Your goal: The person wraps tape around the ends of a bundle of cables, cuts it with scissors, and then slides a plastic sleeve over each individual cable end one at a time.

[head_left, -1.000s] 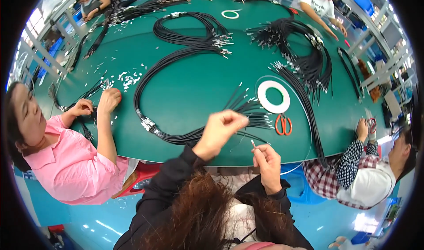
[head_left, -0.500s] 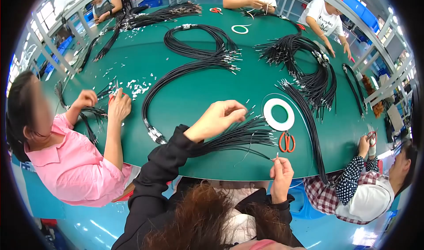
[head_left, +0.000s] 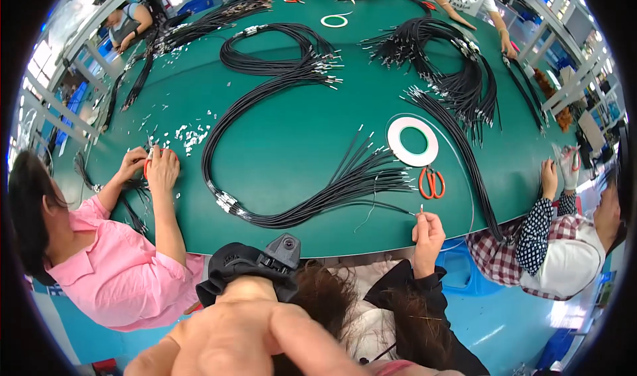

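Note:
My right hand [head_left: 428, 235], closed in a pinch, holds the white-tipped end of a black cable [head_left: 398, 209] at the table's near edge. That cable runs into a long bundle of black cables [head_left: 292, 218], its loose ends fanned out to the right and a thin grey wire [head_left: 373, 203] lying across them. My left hand [head_left: 229, 329] is large and close at the lower edge, raised off the table. Its fingers spread apart, but the fingertips are out of view. A small black camera-like device [head_left: 284, 248] sits at the left wrist.
Red-handled scissors [head_left: 431, 183] and a white tape roll [head_left: 399, 139] lie right of the fanned ends. More black cable bundles [head_left: 458, 157] spread over the green table [head_left: 312, 147]. A co-worker in pink [head_left: 126, 263] works at left; another in checks [head_left: 531, 250] sits at right.
My left hand has left the space above the cable bundle and come up close to the camera. My right hand still pinches the cable end. The view has shifted slightly.

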A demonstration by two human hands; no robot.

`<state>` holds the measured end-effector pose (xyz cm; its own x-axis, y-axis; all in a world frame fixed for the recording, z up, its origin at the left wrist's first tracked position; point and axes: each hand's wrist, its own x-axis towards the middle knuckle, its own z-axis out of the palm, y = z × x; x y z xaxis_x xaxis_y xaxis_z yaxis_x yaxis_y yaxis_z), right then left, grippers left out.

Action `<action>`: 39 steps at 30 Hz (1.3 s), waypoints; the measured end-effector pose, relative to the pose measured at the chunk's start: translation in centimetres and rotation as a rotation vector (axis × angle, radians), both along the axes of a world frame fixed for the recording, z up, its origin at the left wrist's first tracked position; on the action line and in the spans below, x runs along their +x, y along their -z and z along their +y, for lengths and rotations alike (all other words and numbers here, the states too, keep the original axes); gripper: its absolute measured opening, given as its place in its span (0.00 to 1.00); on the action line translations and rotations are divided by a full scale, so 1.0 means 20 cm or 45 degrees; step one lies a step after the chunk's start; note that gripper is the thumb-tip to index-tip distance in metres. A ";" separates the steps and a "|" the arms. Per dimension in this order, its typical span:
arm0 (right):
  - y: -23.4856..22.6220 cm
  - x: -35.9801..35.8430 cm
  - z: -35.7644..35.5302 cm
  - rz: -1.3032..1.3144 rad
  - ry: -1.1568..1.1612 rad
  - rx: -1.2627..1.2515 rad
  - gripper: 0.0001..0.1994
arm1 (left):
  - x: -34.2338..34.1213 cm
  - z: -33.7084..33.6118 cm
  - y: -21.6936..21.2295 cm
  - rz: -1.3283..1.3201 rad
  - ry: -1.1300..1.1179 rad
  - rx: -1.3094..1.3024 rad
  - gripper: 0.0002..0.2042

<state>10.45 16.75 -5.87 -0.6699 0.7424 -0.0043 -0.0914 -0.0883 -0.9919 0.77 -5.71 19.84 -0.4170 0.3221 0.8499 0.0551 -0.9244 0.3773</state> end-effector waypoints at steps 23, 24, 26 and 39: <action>0.10 0.01 -0.03 -0.071 -0.070 0.333 0.04 | -0.14 -0.31 0.74 -0.030 -0.515 -1.596 0.20; 0.07 0.01 -0.05 -0.055 -0.070 0.275 0.05 | -0.15 -0.29 0.74 -0.059 -0.495 -1.626 0.20; 0.01 -0.02 -0.06 -0.014 -0.063 0.172 0.05 | -0.18 -0.23 0.76 0.162 -0.635 -1.806 0.21; -0.06 0.08 0.05 0.016 0.020 -0.136 0.07 | -0.29 0.07 0.97 0.850 -1.170 -2.234 0.27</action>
